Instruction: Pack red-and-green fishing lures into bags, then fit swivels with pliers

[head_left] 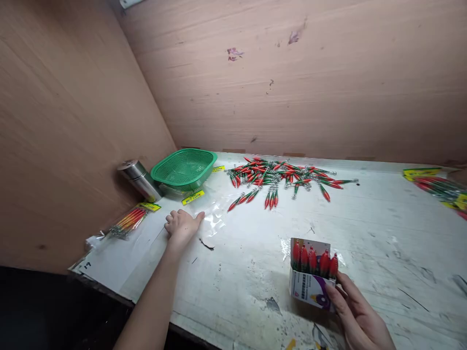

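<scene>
My right hand [355,311] grips a small white box [310,287] at the table's near right; several red and green fishing lures [314,260] stand upright in its open top. My left hand [181,224] lies on a clear plastic bag [215,214] on the white table [383,243], fingers curled down onto the film. A pile of loose red and green lures [280,177] with metal hooks lies at the back middle.
A green mesh basket [184,167] and a steel cylinder [139,180] sit at the back left. Packed bags of lures lie at the left [129,221] and far right [440,189]. Wooden walls close in the left and back.
</scene>
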### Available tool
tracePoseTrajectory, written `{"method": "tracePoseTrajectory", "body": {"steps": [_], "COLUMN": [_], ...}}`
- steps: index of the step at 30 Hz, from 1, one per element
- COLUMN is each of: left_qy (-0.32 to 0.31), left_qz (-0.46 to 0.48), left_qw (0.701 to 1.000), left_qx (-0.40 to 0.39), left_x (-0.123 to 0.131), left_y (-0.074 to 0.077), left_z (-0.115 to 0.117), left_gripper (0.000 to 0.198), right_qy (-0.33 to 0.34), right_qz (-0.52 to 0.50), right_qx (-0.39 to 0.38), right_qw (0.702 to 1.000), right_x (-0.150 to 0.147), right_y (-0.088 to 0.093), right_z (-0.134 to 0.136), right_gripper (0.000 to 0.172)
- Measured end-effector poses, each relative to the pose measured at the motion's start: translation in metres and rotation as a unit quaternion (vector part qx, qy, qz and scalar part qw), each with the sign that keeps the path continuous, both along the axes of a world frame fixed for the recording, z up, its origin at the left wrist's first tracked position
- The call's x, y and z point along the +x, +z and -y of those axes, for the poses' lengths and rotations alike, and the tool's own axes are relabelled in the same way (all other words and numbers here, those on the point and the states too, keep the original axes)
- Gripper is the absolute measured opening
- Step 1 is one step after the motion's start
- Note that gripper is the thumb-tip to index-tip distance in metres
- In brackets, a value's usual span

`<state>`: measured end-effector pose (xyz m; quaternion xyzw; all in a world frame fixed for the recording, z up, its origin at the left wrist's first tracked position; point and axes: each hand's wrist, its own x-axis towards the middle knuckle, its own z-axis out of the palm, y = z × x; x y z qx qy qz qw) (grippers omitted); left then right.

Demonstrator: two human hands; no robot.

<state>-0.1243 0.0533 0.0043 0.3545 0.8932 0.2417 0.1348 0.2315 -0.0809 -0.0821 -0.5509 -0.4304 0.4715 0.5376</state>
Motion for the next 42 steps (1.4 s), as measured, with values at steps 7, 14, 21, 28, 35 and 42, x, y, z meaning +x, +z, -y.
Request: {"method": "tracePoseTrajectory", "body": {"steps": [7, 14, 21, 28, 35, 42], "left_qy": [0.016, -0.098, -0.117, -0.12, -0.166, -0.204], "left_qz": [0.143, 0.427, 0.721, 0.739, 0.759, 0.728], "left_qw": [0.989, 0.885, 0.665, 0.645, 0.623, 0.645], "left_qx": [0.008, 0.159, 0.154, 0.153, 0.092, 0.108], "left_x": [-0.03, 0.042, 0.127, 0.144, 0.14, 0.14], "left_y": [-0.003, 0.025, 0.025, -0.003, -0.006, -0.005], "left_z": [0.001, 0.034, 0.045, 0.045, 0.05, 0.051], "left_gripper": [0.023, 0.031, 0.04, 0.041, 0.041, 0.044], "right_qy": [0.029, 0.064, -0.006, -0.03, -0.048, -0.021], "right_qz": [0.043, 0.053, -0.026, 0.007, 0.041, 0.017], "right_qx": [0.036, 0.069, 0.04, 0.057, 0.059, 0.052], "right_qw": [0.998, 0.994, 0.999, 0.998, 0.996, 0.998], "right_x": [0.001, -0.025, -0.068, -0.051, -0.042, -0.043], "right_y": [0.0, 0.014, 0.04, 0.024, 0.017, 0.024], "right_z": [-0.001, 0.008, 0.014, 0.013, 0.007, 0.006], "right_gripper": [0.036, 0.041, 0.045, 0.047, 0.051, 0.048]}}
